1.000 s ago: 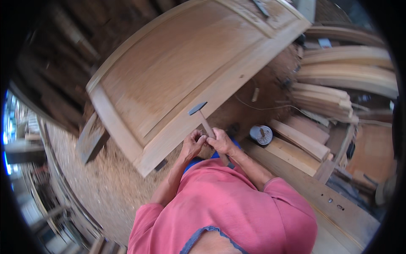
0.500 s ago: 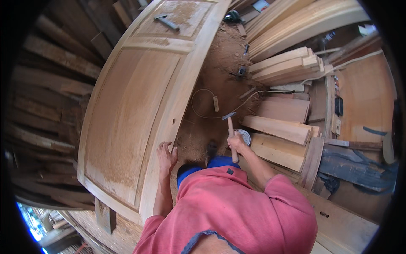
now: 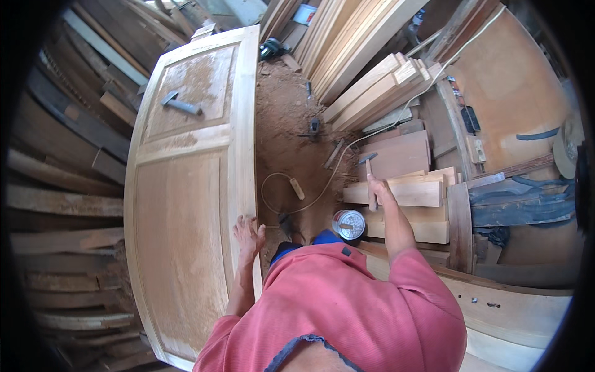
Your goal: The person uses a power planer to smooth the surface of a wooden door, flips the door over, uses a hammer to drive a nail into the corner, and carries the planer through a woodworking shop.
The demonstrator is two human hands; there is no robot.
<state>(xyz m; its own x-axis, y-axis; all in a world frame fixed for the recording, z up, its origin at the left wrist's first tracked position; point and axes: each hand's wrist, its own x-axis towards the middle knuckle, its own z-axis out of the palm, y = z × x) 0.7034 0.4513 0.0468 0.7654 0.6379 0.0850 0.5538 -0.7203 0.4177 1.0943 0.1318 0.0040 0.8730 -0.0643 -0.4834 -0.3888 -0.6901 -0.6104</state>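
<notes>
Head: panelled door (image 3: 180,229) near stacked planks (image 3: 351,46).

No lettering, number or sign is legible around you; any print on the tin (image 3: 337,225) close by or the blue-and-white container (image 3: 304,14) farther off is too small to read.

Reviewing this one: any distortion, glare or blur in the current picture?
Head view: fisheye bows the wooden door panel's left edge, corners black; head view: light looks soft, no harsh glare on the panel; head view: right hand and its hammer readable, no heavy motion smear.
</notes>
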